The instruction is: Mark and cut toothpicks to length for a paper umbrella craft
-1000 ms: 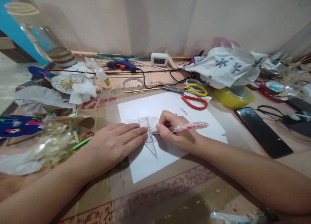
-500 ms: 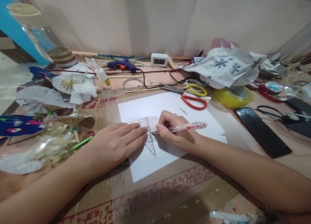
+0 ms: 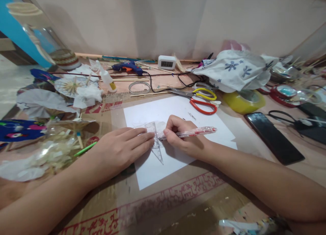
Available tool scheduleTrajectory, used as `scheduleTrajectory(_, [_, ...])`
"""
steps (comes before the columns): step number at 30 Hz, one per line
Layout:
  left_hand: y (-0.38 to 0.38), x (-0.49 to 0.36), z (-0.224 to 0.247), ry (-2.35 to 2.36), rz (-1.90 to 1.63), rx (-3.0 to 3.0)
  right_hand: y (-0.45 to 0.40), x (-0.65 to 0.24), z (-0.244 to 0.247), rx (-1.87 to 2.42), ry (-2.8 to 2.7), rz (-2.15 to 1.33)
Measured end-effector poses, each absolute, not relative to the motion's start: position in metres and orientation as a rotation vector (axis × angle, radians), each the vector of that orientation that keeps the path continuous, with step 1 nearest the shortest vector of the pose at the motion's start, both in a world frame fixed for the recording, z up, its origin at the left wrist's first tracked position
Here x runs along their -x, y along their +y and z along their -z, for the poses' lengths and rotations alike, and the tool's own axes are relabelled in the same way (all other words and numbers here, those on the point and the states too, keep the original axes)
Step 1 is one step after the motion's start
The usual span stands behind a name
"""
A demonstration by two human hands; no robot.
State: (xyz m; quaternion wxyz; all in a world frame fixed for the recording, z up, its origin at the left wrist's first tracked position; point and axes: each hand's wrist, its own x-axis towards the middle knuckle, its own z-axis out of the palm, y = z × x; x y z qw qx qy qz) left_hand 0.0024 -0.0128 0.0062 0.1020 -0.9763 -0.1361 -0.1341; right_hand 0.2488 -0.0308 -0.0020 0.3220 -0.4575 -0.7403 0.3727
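Note:
My left hand (image 3: 124, 148) lies flat with fingers stretched out, pressing a clear set square (image 3: 158, 150) onto white paper (image 3: 150, 175). Part of the set square is hidden beneath those fingers. In my right hand (image 3: 180, 136) is a clear pen with red marks (image 3: 198, 131), pinched between thumb and fingers. Its tip meets the right edge of the set square. Just beyond, scissors (image 3: 203, 106) with one red and one yellow handle rest across the paper's far edge. Cardboard (image 3: 152, 208) with a red printed border lies under the paper.
Behind stand a blue glue gun (image 3: 127, 68), a glue bottle (image 3: 108, 80) and a white digital clock (image 3: 166, 62). Small paper umbrellas (image 3: 68, 87) crowd the left, near a glass jar (image 3: 53, 44). Yellow tape (image 3: 244, 101), a phone (image 3: 275, 138) and flowered cloth (image 3: 234, 70) lie right.
Both hands, the set square and the pen keep nearly the same places. Only a very slight shift of the whole view shows.

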Motion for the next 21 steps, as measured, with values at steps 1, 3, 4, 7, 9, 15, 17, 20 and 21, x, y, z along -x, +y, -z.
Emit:
scheduleTrajectory(1, [-0.0128, -0.0024, -0.0060, -0.401, 0.392, 2.879, -0.0309, -0.2488, 0.0022, 1.199, -1.945, -0.976])
scheduleTrajectory(3, [-0.0129, -0.0027, -0.0060, -0.398, 0.392, 2.867, -0.0310, -0.2488, 0.0022, 1.199, -1.945, -0.969])
scheduleTrajectory(4, [-0.0130, -0.0030, -0.0061, -0.399, 0.392, 2.864, -0.0311, -0.2488, 0.0021, 1.200, -1.943, -0.967])
scheduleTrajectory(7, [-0.0132, -0.0041, -0.0065, -0.402, 0.392, 2.857, -0.0310, -0.2487, 0.0014, 1.203, -1.938, -0.972])
scheduleTrajectory(9, [-0.0132, -0.0048, -0.0067, -0.395, 0.387, 2.850, -0.0309, -0.2485, 0.0008, 1.204, -1.940, -0.974])
scheduleTrajectory(15, [-0.0130, -0.0052, -0.0063, -0.368, 0.366, 2.835, -0.0306, -0.2478, 0.0004, 1.196, -1.936, -0.977])
scheduleTrajectory(17, [-0.0129, -0.0049, -0.0061, -0.368, 0.357, 2.834, -0.0305, -0.2481, 0.0006, 1.184, -1.930, -0.992])
scheduleTrajectory(20, [-0.0131, -0.0048, -0.0063, -0.380, 0.346, 2.840, -0.0301, -0.2485, 0.0011, 1.173, -1.928, -1.015])
scheduleTrajectory(21, [-0.0132, -0.0048, -0.0065, -0.382, 0.344, 2.842, -0.0300, -0.2486, 0.0012, 1.172, -1.930, -1.021])
